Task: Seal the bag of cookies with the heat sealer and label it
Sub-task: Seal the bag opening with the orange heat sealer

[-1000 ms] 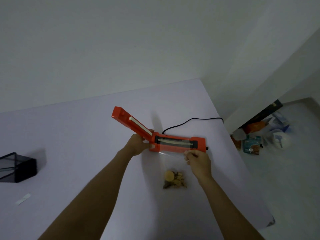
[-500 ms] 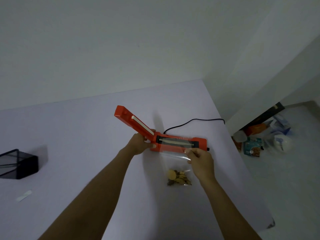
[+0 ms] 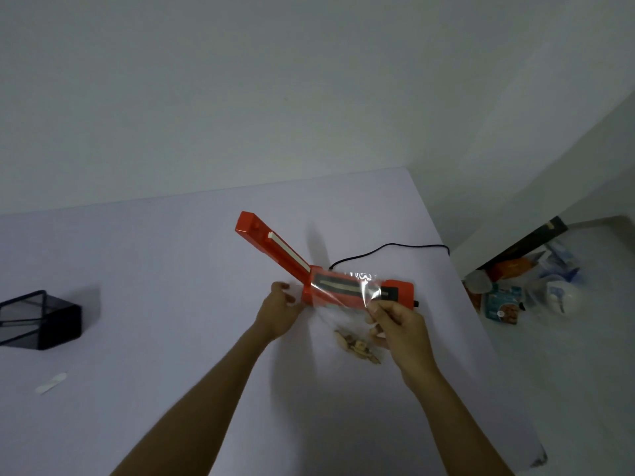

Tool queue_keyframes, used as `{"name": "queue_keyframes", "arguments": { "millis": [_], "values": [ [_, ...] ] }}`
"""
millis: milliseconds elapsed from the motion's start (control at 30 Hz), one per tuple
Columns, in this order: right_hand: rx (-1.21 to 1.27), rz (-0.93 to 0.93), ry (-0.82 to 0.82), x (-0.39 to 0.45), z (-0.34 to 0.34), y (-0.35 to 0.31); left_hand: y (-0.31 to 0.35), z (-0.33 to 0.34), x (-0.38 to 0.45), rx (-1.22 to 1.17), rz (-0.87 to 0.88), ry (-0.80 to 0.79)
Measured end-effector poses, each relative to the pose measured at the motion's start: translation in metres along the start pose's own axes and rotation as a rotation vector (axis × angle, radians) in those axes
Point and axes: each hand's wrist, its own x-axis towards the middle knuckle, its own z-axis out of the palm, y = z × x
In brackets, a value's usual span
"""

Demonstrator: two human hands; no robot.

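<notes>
An orange heat sealer (image 3: 398,292) lies on the white table (image 3: 154,269), its lid (image 3: 271,242) raised to the upper left. The top of the clear bag (image 3: 343,286) is stretched over the sealer's black strip. The cookies (image 3: 357,347) hang in the bag's bottom, nearer to me. My right hand (image 3: 398,324) pinches the bag's right edge. My left hand (image 3: 278,312) is beside the hinge end and seems to pinch the bag's left edge; blur hides the fingertips. A small white label strip (image 3: 51,383) lies at the far left of the table.
A black mesh holder (image 3: 37,321) stands on the table's left side. The sealer's black cord (image 3: 388,249) runs back and off the table's right edge. Packets and bags (image 3: 515,297) are piled on the floor at the right.
The bag's top has been lifted from the sealer's front edge up over its sealing strip. My left hand has let go of the hinge and moved slightly left.
</notes>
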Motion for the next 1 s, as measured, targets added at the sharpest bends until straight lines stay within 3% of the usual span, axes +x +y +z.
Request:
{"name": "queue_keyframes", "arguments": {
  "millis": [233, 500, 700, 867, 1000],
  "values": [
    [0.027, 0.036, -0.144, -0.009, 0.024, -0.009, -0.013, 0.003, -0.048, -0.225, 0.134, -0.244],
    [0.116, 0.080, -0.222, -0.008, 0.085, -0.009, -0.058, -0.059, -0.086, -0.340, 0.142, -0.169],
    [0.069, 0.151, -0.363, -0.009, 0.170, 0.017, -0.137, -0.097, -0.114, -0.392, -0.050, -0.056],
    [-0.061, 0.140, -0.377, -0.007, 0.228, 0.035, -0.182, -0.116, -0.111, -0.401, -0.197, 0.058],
    [-0.247, 0.031, -0.273, 0.001, 0.251, 0.049, -0.197, -0.122, -0.099, -0.146, -0.143, 0.100]
  ]
}}
